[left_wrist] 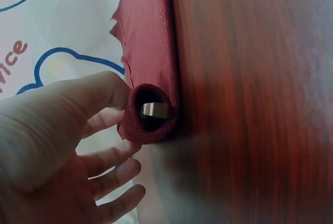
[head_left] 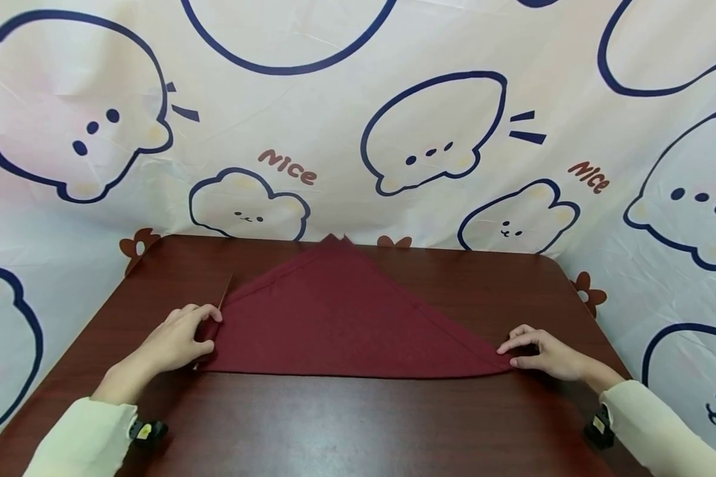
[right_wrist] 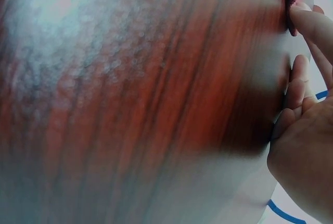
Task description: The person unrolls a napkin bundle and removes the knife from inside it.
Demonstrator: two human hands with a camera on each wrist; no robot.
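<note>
Dark-red cloth (head_left: 340, 318) lies in between: left hand (head_left: 176, 338) grips its left end, right hand (head_left: 555, 358) pinches its right corner.

Left arm (head_left: 86, 434) and right arm (head_left: 656, 424) reach forward, wide apart. The left hand (head_left: 180, 339) arches, thumb and index parted; the right hand (head_left: 550, 354) pinches between thumb and index, other fingers bent.
</note>
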